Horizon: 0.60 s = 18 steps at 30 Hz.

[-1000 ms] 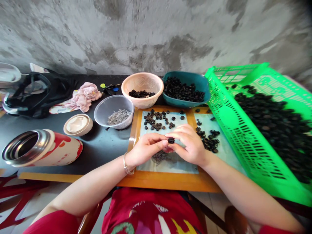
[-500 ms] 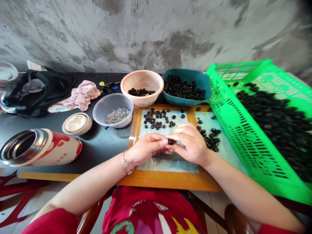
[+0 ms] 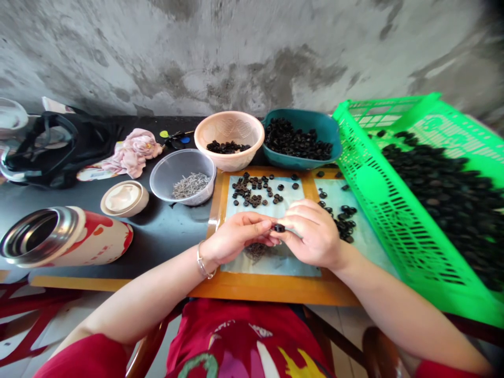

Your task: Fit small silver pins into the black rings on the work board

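Observation:
A small round black piece [image 3: 279, 228] sits in the pinch of my right hand [image 3: 313, 235], between thumb and fingers. My left hand [image 3: 241, 235] is closed too, its thumb and fingertips pressed together just beside the piece; whatever they hold is hidden. Below the hands, partly covered by them, lies a pile of small thin bits [image 3: 255, 251] on the pale sheet [image 3: 289, 266]. Several small black rings [image 3: 255, 200] are scattered on the sheet beyond my fingers. More black pieces [image 3: 346, 223] lie to the right of my right hand.
A green basket [image 3: 388, 218] of black pieces stands at right. Behind are a teal tub [image 3: 301, 164] and a peach bowl [image 3: 232, 160] with dark pieces. A clear bowl [image 3: 157, 181] holds metal pins [image 3: 191, 185]. An open thermos [image 3: 98, 239], cup lid [image 3: 125, 199] and pink cloth [image 3: 137, 149] lie left.
The black piece has shifted slightly right, away from my left thumb and further into my right fingers. Both hands stay close together over the sheet.

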Motion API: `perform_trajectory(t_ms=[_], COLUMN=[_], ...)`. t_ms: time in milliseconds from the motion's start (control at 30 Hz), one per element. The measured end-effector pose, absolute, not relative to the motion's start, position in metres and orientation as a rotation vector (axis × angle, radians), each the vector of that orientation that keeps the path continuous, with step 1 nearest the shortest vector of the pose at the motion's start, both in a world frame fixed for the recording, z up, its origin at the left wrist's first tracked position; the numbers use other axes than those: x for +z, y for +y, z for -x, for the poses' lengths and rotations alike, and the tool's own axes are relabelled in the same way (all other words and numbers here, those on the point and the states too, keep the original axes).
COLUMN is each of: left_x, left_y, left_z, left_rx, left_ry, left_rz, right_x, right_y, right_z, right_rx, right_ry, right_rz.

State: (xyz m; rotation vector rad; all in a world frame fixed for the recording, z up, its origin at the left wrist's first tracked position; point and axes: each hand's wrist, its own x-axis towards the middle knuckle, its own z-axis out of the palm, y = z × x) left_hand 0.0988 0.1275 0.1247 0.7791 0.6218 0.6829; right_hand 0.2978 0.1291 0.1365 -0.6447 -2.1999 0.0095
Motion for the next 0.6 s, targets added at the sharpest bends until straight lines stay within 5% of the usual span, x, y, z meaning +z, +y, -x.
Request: perform_trajectory(t_ms=[600], left_x=[0.1230], left_y=[0.1283], left_z=[-0.0982], left_rx=[0.681], left_ry=[0.606], left_rz=[-0.623], right_x=[0.1315], right_y=[0.1306], right_z=[-0.2909], right_rx=[0.408], right_ry=[-2.081], right_rz=[0.740])
